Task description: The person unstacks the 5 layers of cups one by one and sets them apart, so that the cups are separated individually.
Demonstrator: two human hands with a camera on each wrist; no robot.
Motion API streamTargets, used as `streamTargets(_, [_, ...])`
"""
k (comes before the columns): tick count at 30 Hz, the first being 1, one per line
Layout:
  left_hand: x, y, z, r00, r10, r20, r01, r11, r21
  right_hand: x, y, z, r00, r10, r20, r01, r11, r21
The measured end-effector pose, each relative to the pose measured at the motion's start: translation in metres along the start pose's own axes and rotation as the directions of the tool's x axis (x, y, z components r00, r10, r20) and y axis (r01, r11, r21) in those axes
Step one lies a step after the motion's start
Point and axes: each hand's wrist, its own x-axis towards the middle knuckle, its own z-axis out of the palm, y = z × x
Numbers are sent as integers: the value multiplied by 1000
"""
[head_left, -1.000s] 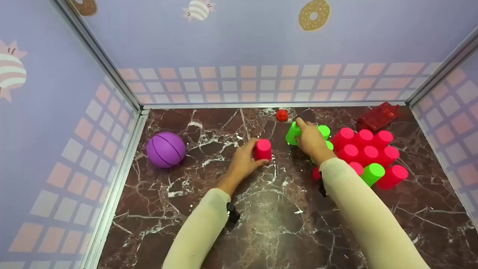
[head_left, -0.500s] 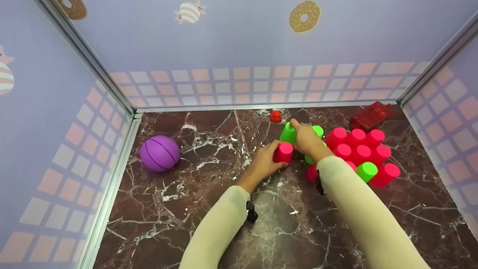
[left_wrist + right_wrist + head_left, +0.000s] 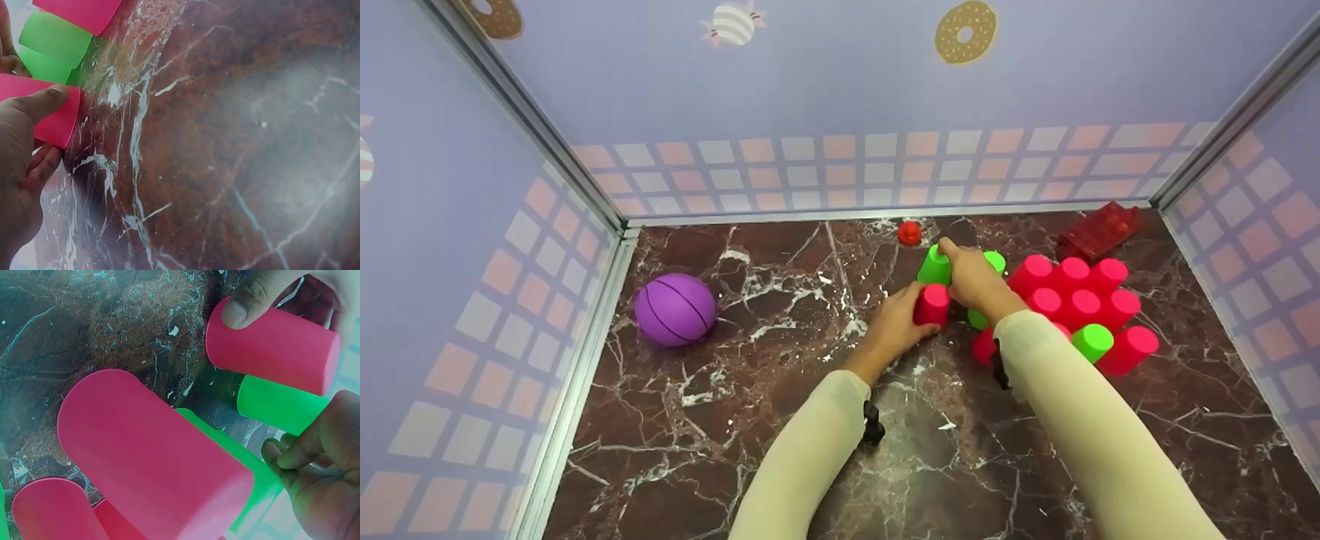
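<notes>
My left hand [image 3: 891,328] grips an upside-down pink cup [image 3: 934,306] from its left side, thumb in front and fingers behind. In the left wrist view, the thumb lies across this pink cup [image 3: 59,121]. Just behind it stands a green cup [image 3: 931,268]. My right hand [image 3: 976,281] holds that green cup from the right, with the index finger at its upper rim. The right wrist view shows the curled fingers of the right hand [image 3: 323,467] against the green cup [image 3: 278,402]. Other green cups [image 3: 994,261] are partly hidden behind the right hand.
Several upside-down pink cups [image 3: 1085,303] stand close together at the right, with a green cup [image 3: 1093,343] among them. Behind lies a transparent red box [image 3: 1099,231]. A small red object [image 3: 910,232] sits near the back wall, and a purple ball [image 3: 675,309] at left.
My left hand has carried the pink cup rightward, up close to the green cup at my right hand. The right hand stays at the green cup, while the head view shifts slightly.
</notes>
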Motion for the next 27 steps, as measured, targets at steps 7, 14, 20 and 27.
streamTargets(7, [2,-3,6,1000,17,-16,-17,1000,12,1,2,1,1000,29,6,-29,1000,9])
streamTargets(14, [5,-4,10,1000,-7,-12,7,1000,7,-2,-6,-4,999,38,6,-38,999,34])
streamTargets(20, [4,-3,12,1000,-11,-28,12,1000,21,-7,-13,-11,1000,31,1,-31,999,45])
streamTargets(27, [-8,31,-27,999,-12,31,11,999,34,-24,-29,-29,997,56,-53,-54,998,41])
